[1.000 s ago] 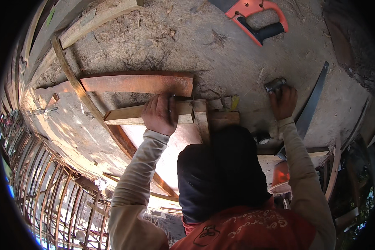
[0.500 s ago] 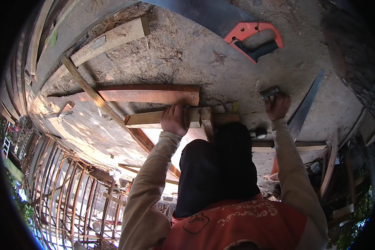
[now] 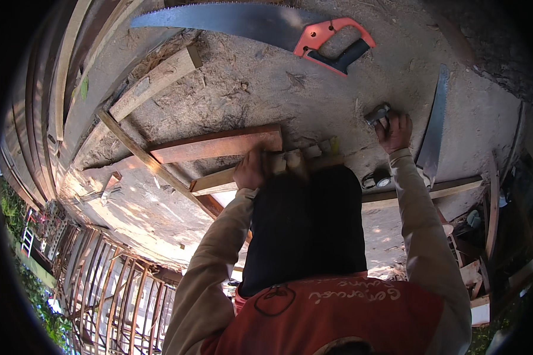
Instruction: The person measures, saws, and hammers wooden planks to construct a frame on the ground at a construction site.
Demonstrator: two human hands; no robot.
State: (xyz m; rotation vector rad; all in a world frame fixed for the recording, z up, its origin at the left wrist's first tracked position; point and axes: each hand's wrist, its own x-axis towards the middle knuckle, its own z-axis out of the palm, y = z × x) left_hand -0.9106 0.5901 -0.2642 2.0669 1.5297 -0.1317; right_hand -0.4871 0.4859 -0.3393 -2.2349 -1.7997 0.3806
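Note:
My left hand [image 3: 251, 170] is closed around a light wooden batten [image 3: 216, 180] in front of my knees. Shorter wood pieces [image 3: 293, 160] lie against it, partly hidden by my dark-trousered legs. My right hand [image 3: 395, 135] grips what looks like a hammer [image 3: 377, 113]. Only its dark metal head shows beyond the fingers; the handle is hidden. It is held apart from the wood, to its right. A reddish-brown board [image 3: 219, 145] lies just beyond my left hand.
A handsaw with a red and black handle [image 3: 334, 44] lies at the far side. Another saw blade [image 3: 435, 127] lies right of my right hand. A small round thing with a pale face [image 3: 383, 177] sits by my knee. A thin strip [image 3: 133, 142] crosses boards at left.
The view has shifted, bringing more of the far saw's blade into sight. My right hand has turned slightly with the hammer. My left hand stays on the batten; my legs now cover more wood.

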